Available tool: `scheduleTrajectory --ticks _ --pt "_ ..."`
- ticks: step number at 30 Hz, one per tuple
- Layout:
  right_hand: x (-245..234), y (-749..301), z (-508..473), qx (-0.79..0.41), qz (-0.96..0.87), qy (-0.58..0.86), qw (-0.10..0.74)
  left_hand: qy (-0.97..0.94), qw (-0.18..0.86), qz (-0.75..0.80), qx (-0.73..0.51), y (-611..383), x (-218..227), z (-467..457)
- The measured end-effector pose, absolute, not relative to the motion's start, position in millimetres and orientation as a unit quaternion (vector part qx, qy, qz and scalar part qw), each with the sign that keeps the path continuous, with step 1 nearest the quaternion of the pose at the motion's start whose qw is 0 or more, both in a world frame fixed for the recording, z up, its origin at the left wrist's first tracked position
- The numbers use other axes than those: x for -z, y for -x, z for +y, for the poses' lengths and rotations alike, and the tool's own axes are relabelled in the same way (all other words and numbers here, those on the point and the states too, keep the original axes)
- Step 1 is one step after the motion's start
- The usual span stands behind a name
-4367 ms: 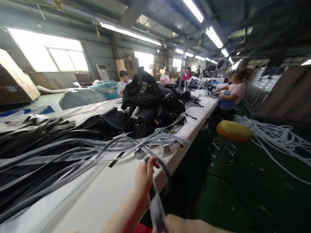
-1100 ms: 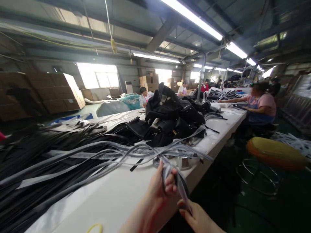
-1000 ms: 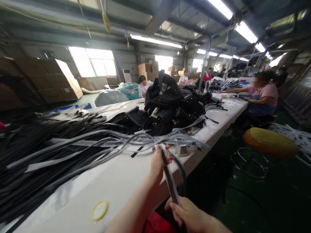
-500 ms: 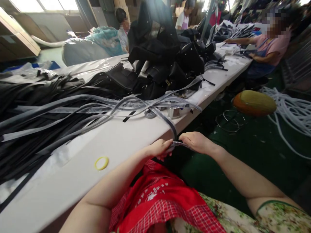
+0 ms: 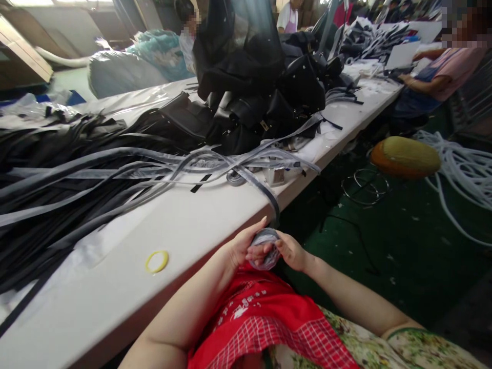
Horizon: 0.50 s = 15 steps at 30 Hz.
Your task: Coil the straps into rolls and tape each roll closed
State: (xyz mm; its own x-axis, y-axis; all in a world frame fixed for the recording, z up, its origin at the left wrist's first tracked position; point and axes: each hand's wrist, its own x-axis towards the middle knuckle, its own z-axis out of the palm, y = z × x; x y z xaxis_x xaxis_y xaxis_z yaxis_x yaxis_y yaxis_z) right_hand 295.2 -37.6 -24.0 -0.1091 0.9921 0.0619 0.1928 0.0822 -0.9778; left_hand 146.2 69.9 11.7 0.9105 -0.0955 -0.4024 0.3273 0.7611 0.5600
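Between my hands, just off the table's near edge, is a coiled grey strap point(image 5: 268, 236) that looks wrapped in clear film. My left hand point(image 5: 248, 246) holds the coil, its fingers passing through the middle and the thumb raised. My right hand point(image 5: 294, 251) grips the coil's right side with bent fingers. From the coil, a length of the same strap point(image 5: 257, 184) runs up over the table edge to other grey straps lying on the tabletop. A small rolled strap point(image 5: 236, 177) sits on the table nearby.
On the white table point(image 5: 180, 225) lie a yellow ring point(image 5: 157, 261), a heap of black strips point(image 5: 77, 154) and a pile of black bags point(image 5: 246, 107). At right stand a round-topped stool point(image 5: 405, 156) and coiled white tubing point(image 5: 465, 174). A co-worker point(image 5: 442, 82) sits at the table's far right.
My right hand has come in from the right to the left hand. The strap between them now shows as a round coil. The co-worker at right now holds a pale sheet.
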Motion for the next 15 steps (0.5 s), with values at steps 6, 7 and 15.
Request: scheduleTrajectory --ticks 6,7,15 --pt "18 -288 -43 -0.441 -0.566 0.51 0.474 -0.258 0.944 0.202 0.033 -147 -16 58" --pt "17 -285 -43 -0.442 -0.552 0.508 0.492 -0.25 0.946 0.206 0.007 -150 -14 57" --pt "-2 -303 -24 -0.486 -0.538 0.545 0.422 -0.503 0.756 0.36 -0.213 -160 14 77"
